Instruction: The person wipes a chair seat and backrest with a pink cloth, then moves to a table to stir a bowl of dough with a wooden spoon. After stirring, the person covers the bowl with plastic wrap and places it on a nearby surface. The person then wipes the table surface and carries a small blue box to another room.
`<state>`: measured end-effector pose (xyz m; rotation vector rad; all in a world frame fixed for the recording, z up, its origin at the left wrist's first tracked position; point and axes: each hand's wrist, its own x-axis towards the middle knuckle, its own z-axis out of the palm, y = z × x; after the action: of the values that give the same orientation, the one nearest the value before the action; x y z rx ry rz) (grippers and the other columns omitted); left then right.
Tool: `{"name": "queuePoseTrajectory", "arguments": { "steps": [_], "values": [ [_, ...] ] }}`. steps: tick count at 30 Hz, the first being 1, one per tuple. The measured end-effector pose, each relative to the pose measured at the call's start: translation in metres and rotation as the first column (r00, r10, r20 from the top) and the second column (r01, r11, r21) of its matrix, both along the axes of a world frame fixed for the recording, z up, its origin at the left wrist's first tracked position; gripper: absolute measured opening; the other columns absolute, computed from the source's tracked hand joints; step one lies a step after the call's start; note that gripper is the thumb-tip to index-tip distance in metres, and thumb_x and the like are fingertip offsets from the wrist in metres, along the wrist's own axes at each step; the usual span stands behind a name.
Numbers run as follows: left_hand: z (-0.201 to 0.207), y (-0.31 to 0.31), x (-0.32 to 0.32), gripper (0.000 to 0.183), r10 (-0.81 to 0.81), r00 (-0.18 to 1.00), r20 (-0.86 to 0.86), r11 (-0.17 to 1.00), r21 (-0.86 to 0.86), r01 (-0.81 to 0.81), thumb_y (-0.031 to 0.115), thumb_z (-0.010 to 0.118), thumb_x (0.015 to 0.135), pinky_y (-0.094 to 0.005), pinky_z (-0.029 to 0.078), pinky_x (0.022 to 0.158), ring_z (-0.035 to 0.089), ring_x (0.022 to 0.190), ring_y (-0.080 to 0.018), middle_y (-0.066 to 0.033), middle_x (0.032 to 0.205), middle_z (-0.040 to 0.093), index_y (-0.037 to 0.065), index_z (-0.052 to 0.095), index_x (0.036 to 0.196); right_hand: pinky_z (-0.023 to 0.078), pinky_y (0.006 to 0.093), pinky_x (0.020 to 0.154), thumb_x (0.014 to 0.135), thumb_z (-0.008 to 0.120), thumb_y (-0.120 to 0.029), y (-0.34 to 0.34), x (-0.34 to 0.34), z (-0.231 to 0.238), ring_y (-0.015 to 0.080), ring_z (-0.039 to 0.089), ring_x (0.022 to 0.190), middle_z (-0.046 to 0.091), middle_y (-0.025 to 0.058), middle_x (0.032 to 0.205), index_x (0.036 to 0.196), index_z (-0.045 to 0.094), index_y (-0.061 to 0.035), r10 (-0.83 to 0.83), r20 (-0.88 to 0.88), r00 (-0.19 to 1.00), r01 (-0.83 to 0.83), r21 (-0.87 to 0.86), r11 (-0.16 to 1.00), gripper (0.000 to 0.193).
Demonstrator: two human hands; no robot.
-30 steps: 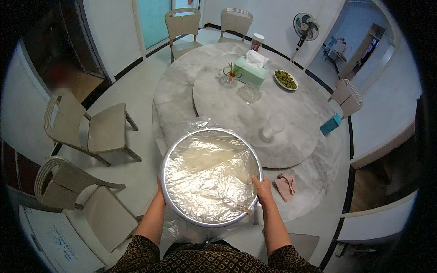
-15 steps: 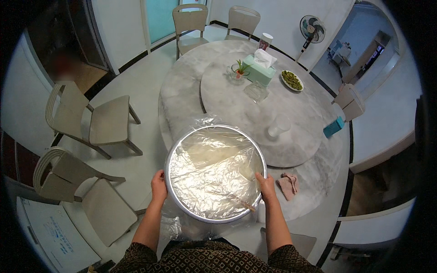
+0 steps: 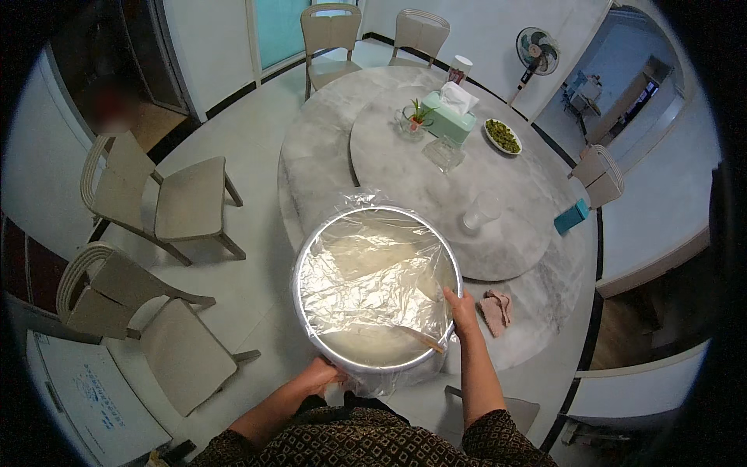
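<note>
A large round metal basin (image 3: 350,363) is held up in front of me at the table's near edge. Clear plastic film (image 3: 373,292) stretches over its top, wrinkled and shiny, with pale contents showing through. Loose film hangs around the rim. My right hand (image 3: 464,313) grips the right side of the rim, thumb on top. At the near left, my left hand (image 3: 319,377) is closed against the underside of the rim, its fingers partly hidden. A thin brownish strip (image 3: 420,338) lies at the near right of the film.
Beyond the basin stands a round marble-patterned table (image 3: 311,156) with a turntable (image 3: 389,167). On it are a tissue box (image 3: 447,121), a plate of green food (image 3: 503,136), a glass dish (image 3: 444,154) and a clear cup (image 3: 481,212). A pink cloth (image 3: 496,311) lies right; chairs (image 3: 191,198) stand left.
My left hand has moved from the left side of the rim to its near-left underside. The basin has shifted slightly right and away; my right hand still grips it.
</note>
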<state>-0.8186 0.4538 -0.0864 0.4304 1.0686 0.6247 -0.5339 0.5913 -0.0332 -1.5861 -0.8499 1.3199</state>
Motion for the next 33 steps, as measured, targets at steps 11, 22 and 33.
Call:
{"name": "queuePoseTrajectory", "arguments": {
  "steps": [11,22,33],
  "values": [
    [-0.091,0.019,0.007,0.030,0.595,0.741,0.312,0.804,-0.238,-0.545,0.019,0.039,0.087,-0.0368,0.043,0.078,0.049,0.094,-0.0215,-0.0107,0.107,0.050,0.002,0.044,0.112,0.045,0.0278,0.059,0.075,0.062,-0.016,-0.005,0.008,-0.013,0.0145,0.055,0.067,0.058,0.0068,0.083,0.099,0.053,0.0017,-0.023,-0.080,0.997,0.023,-0.006,1.000,0.031],
    [-0.046,0.094,-0.020,0.036,0.572,0.698,0.430,0.810,-0.165,-0.563,0.026,0.043,0.085,-0.0364,0.045,0.077,0.053,0.090,-0.0228,-0.0112,0.103,0.053,0.000,0.046,0.110,0.044,0.0273,0.059,0.076,0.060,-0.016,-0.015,0.014,-0.022,0.0136,0.054,0.066,0.057,0.0061,0.082,0.099,0.052,0.0001,-0.066,-0.175,0.982,0.064,-0.020,0.998,0.030],
    [-0.034,0.149,-0.055,0.039,0.373,0.894,0.249,0.922,0.010,-0.388,0.029,0.042,0.085,-0.0376,0.046,0.075,0.054,0.088,-0.0242,-0.0119,0.102,0.054,-0.001,0.047,0.109,0.044,0.0259,0.061,0.075,0.061,-0.014,-0.013,0.012,-0.023,0.0123,0.053,0.068,0.057,0.0051,0.082,0.098,0.052,0.0013,-0.035,-0.069,0.997,0.035,0.000,0.999,0.029]
  ]
}}
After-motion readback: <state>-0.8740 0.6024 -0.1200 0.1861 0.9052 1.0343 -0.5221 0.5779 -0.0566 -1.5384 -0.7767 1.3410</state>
